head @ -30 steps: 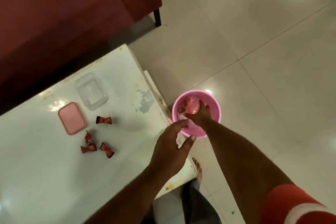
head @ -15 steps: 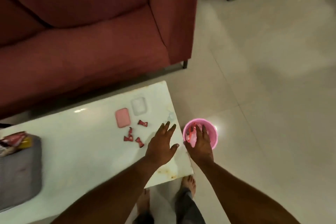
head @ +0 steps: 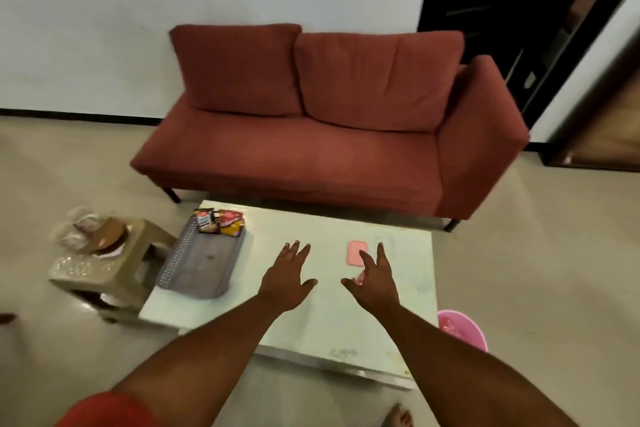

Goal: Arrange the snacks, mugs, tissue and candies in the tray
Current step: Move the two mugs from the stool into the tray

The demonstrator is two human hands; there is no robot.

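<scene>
A grey tray [head: 194, 274] lies at the left end of the white table [head: 311, 319], with several snack packets [head: 221, 222] at its far end. My left hand [head: 285, 279] hovers open over the table's middle, fingers spread. My right hand [head: 375, 276] is open too, over the spot where red wrapped candies [head: 360, 277] lie; it hides most of them. A pink lid [head: 356, 253] lies just beyond that hand, and a clear box [head: 386, 243] sits faintly to its right.
A pink bin [head: 465, 328] with wrappers stands on the floor by the table's right end. A low stool [head: 114, 263] with bags and a brown plate is left of the table. A red sofa [head: 329, 135] is behind the table.
My right hand left the pink bin and came over the candies on the table. My left hand moved toward the table's middle. The view rose and pulled back.
</scene>
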